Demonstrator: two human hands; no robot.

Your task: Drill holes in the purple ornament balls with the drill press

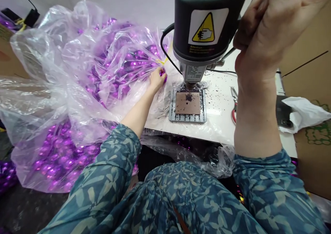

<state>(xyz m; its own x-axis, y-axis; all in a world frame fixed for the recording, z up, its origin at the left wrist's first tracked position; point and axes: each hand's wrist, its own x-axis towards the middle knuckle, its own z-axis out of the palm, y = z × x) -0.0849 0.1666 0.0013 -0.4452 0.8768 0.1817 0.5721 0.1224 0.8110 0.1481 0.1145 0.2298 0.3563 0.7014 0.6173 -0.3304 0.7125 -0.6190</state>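
My left hand is closed at the edge of a clear plastic bag, with a small shiny purple ball at its fingertips. The bag bulges with purple shiny balls. My right hand is raised high in a fist around the lever of a black-headed bench drill press. Below the press head, a brown square board with a small hole lies on the slotted metal base. Dark shavings are heaped on the board.
Red-handled scissors lie on the white table right of the base. Farther right are a dark phone-like object and white crumpled plastic. Cardboard boxes stand at the right. A black cable loops beside the press.
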